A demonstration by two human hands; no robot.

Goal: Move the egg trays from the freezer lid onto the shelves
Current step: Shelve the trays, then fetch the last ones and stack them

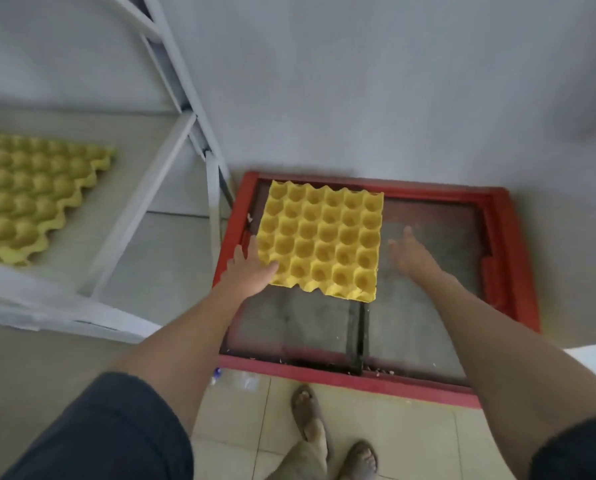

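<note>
Dark sleeves [109, 431] fill the bottom corners of the frame, and between them, at bottom centre, two feet in brown sandals [310, 420] stand on pale floor tiles [410, 441]. Bare forearms reach up from the sleeves over the freezer lid [511, 258], a red-framed lid with sliding glass panes, dusty and scuffed, with crumbs along its near track. No brand, label or writing can be read anywhere.

Left of centre the left hand [249, 268] grips the near left corner of a yellow egg tray [320, 240], thumb on top of the rim and fingers hidden beneath; the tray is empty and sits over the left pane, its near edge seeming slightly raised. Right of centre the right hand [409, 252] is blurred, fingers spread and loose, above the right pane just beside the tray and touching nothing.

At the left edge of the frame a second yellow tray [29, 199] lies on a shelf board [140, 133] of a white metal rack [182, 109], which stands against the freezer. Beyond, across the upper frame, is a plain grey-white wall [393, 81]
</note>
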